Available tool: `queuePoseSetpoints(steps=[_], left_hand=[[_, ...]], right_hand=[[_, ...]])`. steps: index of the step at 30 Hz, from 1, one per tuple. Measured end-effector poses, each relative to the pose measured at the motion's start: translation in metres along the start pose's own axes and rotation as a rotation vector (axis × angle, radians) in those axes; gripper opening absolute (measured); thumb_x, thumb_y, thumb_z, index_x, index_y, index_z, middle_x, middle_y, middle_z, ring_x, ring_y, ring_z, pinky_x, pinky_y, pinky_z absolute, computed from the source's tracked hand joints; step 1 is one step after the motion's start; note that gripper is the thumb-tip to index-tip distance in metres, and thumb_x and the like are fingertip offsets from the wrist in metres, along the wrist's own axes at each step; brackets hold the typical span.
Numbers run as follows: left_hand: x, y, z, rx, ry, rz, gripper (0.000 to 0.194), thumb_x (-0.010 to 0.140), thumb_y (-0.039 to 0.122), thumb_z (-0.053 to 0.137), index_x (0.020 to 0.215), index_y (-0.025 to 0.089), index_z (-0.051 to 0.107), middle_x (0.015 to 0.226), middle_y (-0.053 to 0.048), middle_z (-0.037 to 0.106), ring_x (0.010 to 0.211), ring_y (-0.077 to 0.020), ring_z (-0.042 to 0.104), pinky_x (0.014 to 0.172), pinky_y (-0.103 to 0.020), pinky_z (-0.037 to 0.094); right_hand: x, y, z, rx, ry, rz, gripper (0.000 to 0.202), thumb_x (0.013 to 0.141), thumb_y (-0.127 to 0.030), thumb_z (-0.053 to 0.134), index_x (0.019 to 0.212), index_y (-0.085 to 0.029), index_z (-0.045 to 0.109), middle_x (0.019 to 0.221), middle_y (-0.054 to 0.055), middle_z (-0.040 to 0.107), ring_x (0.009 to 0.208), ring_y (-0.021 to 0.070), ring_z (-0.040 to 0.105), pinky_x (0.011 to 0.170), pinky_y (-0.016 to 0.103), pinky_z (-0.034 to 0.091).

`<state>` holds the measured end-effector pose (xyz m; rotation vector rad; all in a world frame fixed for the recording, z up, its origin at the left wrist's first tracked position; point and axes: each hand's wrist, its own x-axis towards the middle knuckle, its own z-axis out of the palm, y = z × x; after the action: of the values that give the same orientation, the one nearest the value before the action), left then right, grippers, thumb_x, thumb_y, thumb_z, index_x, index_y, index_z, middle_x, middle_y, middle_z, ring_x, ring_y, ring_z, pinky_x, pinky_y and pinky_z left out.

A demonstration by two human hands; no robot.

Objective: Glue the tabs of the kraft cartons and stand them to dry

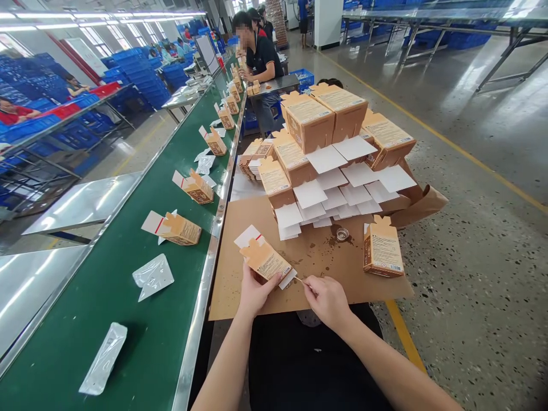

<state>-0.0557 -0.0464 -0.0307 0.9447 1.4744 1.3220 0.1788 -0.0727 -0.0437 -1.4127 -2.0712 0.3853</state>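
Note:
My left hand (256, 288) is closed around a small tan-and-brown carton (268, 258), which lies tilted above the cardboard sheet. A white flap with a red strip sticks out at its upper left end, and another white flap shows at the lower right end. Pinched in my right hand (326, 297) is a thin pale stick (299, 279), its tip close to that lower flap; whether it touches cannot be made out. To the right, a similar carton (383, 250) stands alone. A small clear dish (342, 234) sits on the sheet among dark wet spots.
Stacked cartons (310, 123) with white flaps rise behind my hands. On the left runs a green conveyor belt (124, 245) carrying silver pouches (104, 358) and open cartons (182, 229). A brown cardboard sheet (240, 228) covers my worktop. Farther up the belt a person (263, 63) works.

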Motion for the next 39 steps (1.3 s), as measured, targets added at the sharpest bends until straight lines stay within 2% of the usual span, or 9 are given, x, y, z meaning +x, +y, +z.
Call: queuePoseSetpoints(steps=[5,10,18,22,25,29,33,35,39], left_hand=[[-0.019,0.006,0.003,0.139,0.028,0.088,0.074,0.07,0.048,0.111,0.125,0.027,0.067,0.125,-0.015,0.081,0.128,-0.0417,0.081,0.114,-0.057,0.065],[-0.026,0.008,0.0,0.292,-0.012,0.089,0.077,0.073,0.05,0.108,0.129,0.031,0.06,0.127,-0.013,0.08,0.121,-0.0387,0.082,0.105,-0.054,0.067],[-0.011,-0.015,-0.005,0.386,-0.018,0.114,0.07,0.07,0.048,0.105,0.127,0.027,0.071,0.129,-0.016,0.079,0.123,-0.0424,0.081,0.103,-0.053,0.065],[0.001,-0.006,-0.009,0.297,-0.018,0.078,0.08,0.061,0.042,0.112,0.129,0.028,0.072,0.128,-0.016,0.081,0.125,-0.0448,0.082,0.106,-0.056,0.068],[0.013,0.015,-0.041,0.241,0.158,0.07,0.087,0.057,0.043,0.115,0.128,0.028,0.067,0.128,-0.016,0.083,0.127,-0.0463,0.082,0.113,-0.064,0.067],[0.02,0.042,-0.121,0.244,0.505,0.164,0.109,0.058,0.048,0.115,0.146,0.027,0.054,0.152,-0.021,0.074,0.148,-0.0473,0.073,0.128,-0.072,0.057],[0.006,0.04,-0.188,0.248,0.72,0.114,0.112,0.052,0.044,0.117,0.144,0.027,0.054,0.153,-0.02,0.073,0.151,-0.0453,0.073,0.13,-0.069,0.058],[-0.003,0.031,-0.202,0.259,0.76,0.05,0.107,0.051,0.039,0.116,0.139,0.028,0.055,0.146,-0.018,0.077,0.147,-0.0456,0.075,0.129,-0.07,0.058],[-0.01,0.022,-0.209,0.435,0.8,-0.04,0.097,0.057,0.038,0.113,0.134,0.029,0.056,0.138,-0.015,0.08,0.146,-0.0476,0.075,0.129,-0.074,0.055]], right_hand=[[-0.017,0.003,-0.024,0.079,0.071,0.079,0.031,0.112,-0.022,0.059,0.086,-0.027,0.075,0.06,-0.006,0.061,0.056,0.0147,0.058,0.065,0.026,0.045],[-0.025,0.003,-0.035,0.135,0.144,0.121,0.034,0.114,-0.025,0.059,0.085,-0.026,0.076,0.058,-0.007,0.055,0.053,0.014,0.056,0.063,0.026,0.046],[-0.024,0.005,-0.033,0.176,0.132,0.143,0.04,0.118,-0.032,0.056,0.084,-0.025,0.077,0.057,-0.008,0.05,0.053,0.0128,0.05,0.06,0.025,0.044],[-0.018,-0.002,-0.033,0.188,0.13,0.131,0.037,0.115,-0.03,0.057,0.084,-0.027,0.077,0.057,-0.006,0.055,0.053,0.0148,0.055,0.061,0.027,0.046],[-0.018,-0.004,-0.041,0.211,0.126,0.141,0.035,0.113,-0.031,0.059,0.085,-0.028,0.08,0.058,-0.004,0.057,0.053,0.0171,0.059,0.061,0.028,0.048],[-0.025,0.001,-0.053,0.278,0.164,0.183,0.034,0.112,-0.036,0.062,0.085,-0.028,0.082,0.056,-0.004,0.053,0.05,0.0176,0.056,0.056,0.03,0.046],[-0.028,0.007,-0.057,0.322,0.196,0.202,0.035,0.111,-0.042,0.067,0.083,-0.028,0.083,0.055,-0.005,0.051,0.048,0.0169,0.053,0.052,0.03,0.045],[-0.025,0.008,-0.057,0.324,0.188,0.2,0.038,0.111,-0.045,0.067,0.082,-0.027,0.083,0.054,-0.005,0.05,0.048,0.0166,0.052,0.052,0.03,0.045],[-0.017,0.005,-0.059,0.329,0.153,0.167,0.039,0.111,-0.045,0.068,0.081,-0.027,0.084,0.054,-0.005,0.051,0.048,0.0153,0.052,0.053,0.029,0.045]])
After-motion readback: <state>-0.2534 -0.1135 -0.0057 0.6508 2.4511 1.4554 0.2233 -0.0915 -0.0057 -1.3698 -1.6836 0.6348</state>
